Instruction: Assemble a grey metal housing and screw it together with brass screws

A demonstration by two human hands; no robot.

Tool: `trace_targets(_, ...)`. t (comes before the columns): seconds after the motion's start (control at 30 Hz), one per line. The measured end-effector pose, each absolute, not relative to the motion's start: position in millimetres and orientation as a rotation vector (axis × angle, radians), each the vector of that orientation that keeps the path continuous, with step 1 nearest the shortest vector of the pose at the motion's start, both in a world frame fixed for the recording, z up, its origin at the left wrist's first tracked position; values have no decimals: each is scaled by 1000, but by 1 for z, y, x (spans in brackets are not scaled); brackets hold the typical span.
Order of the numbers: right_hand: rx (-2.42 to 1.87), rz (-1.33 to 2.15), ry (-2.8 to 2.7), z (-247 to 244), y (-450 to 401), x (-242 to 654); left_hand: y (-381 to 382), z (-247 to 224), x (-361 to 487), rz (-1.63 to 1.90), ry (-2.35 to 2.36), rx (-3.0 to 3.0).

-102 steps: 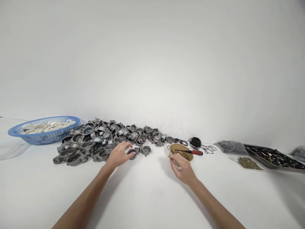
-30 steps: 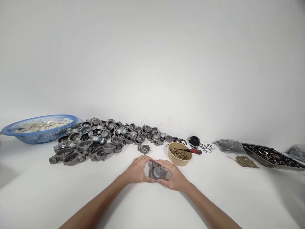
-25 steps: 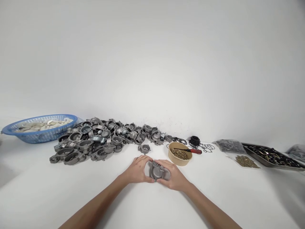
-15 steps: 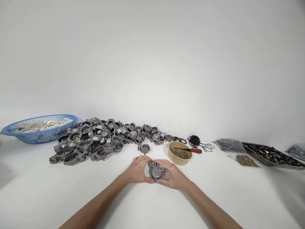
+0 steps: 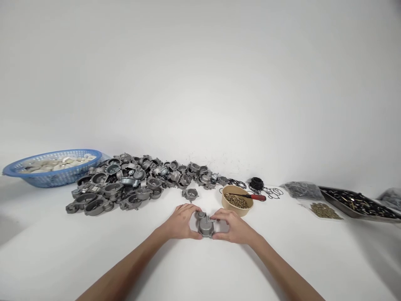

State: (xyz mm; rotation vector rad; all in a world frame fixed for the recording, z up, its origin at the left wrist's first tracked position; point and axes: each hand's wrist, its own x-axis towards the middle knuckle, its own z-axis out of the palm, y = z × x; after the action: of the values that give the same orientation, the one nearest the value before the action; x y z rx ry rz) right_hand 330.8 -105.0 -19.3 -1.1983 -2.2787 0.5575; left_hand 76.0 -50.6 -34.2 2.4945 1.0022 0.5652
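A grey cast-metal carburetor bowl (image 5: 206, 228) is at the front middle of the white table, its rounded underside facing up. My left hand (image 5: 181, 222) grips its left side, thumb at the near edge and fingers at the far edge. From the right, my right hand (image 5: 234, 227) curves toward it, with the thumb at its lower right edge and the index fingertip by the small spout on top. Just beyond my hands lies a single similar bowl (image 5: 190, 194), open side up.
A large heap of grey bowls (image 5: 112, 190) fills the left, beside a blue basket (image 5: 52, 179) of whitish parts. To the right stand a tan tub (image 5: 236, 209) of brass screws with a red-handled screwdriver (image 5: 258, 197), black rubber rings (image 5: 256, 184), bagged parts (image 5: 326, 210) and a metal tray (image 5: 354, 212).
My right hand has shifted slightly right, its fingers drawn back from over the bowl to its right edge, so more of the bowl shows. My left hand stays almost in place.
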Motion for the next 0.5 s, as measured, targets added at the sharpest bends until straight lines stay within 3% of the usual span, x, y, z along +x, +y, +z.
trace_targets(0.5, -1184, 498, -2293, -21, -106, 326, -50, -38, 78, 655, 1000, 2444)
